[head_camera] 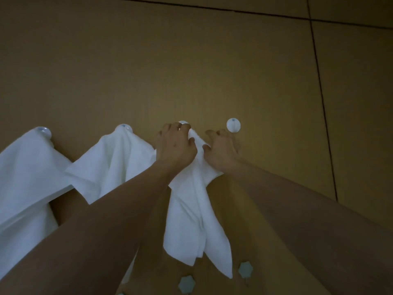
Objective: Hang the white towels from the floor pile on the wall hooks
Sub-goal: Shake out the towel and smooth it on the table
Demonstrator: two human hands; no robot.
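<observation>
left hand (177, 145) | I see it bunching soft white towel (191, 211) at round hook (184, 123) | right hand (221, 151) pinching its edge (cloth creased) | smooth tan wall (191, 60)

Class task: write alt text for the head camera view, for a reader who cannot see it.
Both hands, left and right, grip a white cloth towel at the third round white wall hook. Two more towels hang left; the fourth hook is bare.

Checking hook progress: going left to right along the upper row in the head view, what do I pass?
First hung towel → second hung towel → left hand → third towel, gripped at its hook → right hand → bare hook.
</observation>
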